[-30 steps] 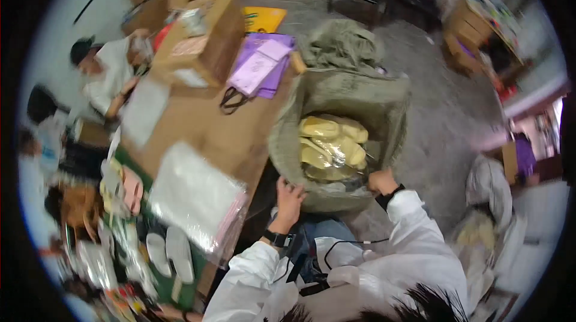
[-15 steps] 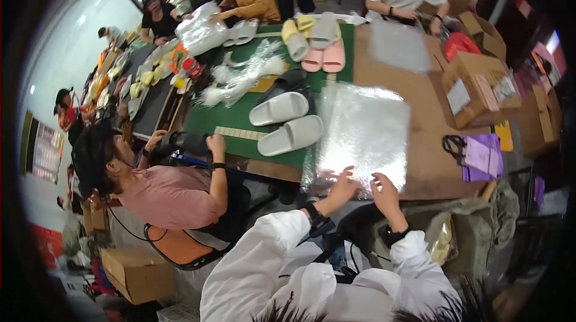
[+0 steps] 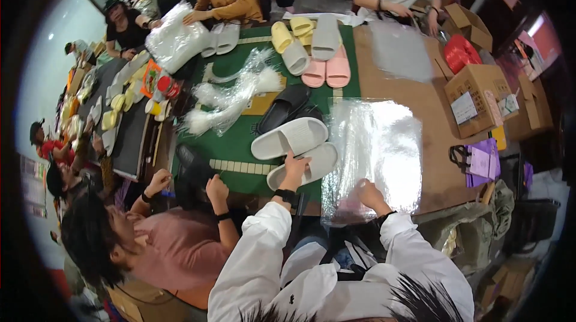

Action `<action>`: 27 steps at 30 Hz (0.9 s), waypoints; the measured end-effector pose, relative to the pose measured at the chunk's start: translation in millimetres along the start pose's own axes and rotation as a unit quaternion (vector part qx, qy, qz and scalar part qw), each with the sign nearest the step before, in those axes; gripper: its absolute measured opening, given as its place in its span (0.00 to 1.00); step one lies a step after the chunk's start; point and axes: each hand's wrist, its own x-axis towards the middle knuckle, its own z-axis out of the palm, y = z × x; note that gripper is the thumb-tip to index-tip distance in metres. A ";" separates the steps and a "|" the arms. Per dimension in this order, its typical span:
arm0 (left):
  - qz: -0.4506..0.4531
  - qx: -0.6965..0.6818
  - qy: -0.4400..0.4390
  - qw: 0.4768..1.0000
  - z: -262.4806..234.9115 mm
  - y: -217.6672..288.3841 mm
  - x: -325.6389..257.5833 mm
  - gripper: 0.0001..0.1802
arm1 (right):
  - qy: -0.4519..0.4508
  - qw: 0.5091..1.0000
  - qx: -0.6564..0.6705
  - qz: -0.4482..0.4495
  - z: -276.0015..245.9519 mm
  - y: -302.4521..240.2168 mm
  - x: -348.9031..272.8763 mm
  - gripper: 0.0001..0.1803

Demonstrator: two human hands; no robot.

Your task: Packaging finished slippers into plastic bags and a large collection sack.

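My left hand (image 3: 293, 173) reaches over the nearer white slipper (image 3: 321, 161), its fingers and thumb around the strap. The slipper still lies on the green mat (image 3: 237, 185). Its mate, another white slipper (image 3: 282, 142), sits just beyond with its strap side up. To the right, my right hand (image 3: 373, 196) has its fingers curled together at the near part of a shiny clear plastic bag (image 3: 375, 142), seemingly pinching it; glare hides the fingertips' contact. The bag lies flat on a stack of similar sheets. A black slipper (image 3: 287, 106) rests behind the white pair.
Yellow, grey and pink slippers (image 3: 338, 70) stand at the mat's far end. Loose clear wrappers (image 3: 231, 97) lie left of them. A cardboard box (image 3: 477, 97) and purple bags (image 3: 482, 163) are on the right. A co-worker in pink (image 3: 180, 250) sits close on my left.
My left hand has moved left from the plastic bag onto the nearer white slipper. My right hand has lowered and its fingers have drawn together at the bag. The view has shifted.
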 end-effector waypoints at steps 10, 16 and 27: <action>0.048 -0.208 -0.087 0.973 65.8 59.0 -71.3 0.16 | 0.010 0.993 -0.113 -0.021 2.5 -6.5 -28.7 0.34; -0.067 -0.337 -0.185 0.921 178.7 33.0 -108.9 0.14 | 0.028 0.997 -0.034 -0.064 -17.9 31.2 -51.6 0.26; 0.256 0.394 -0.191 0.862 184.8 -111.6 -82.9 0.17 | 0.102 0.959 0.249 -0.088 -88.3 112.4 -43.4 0.16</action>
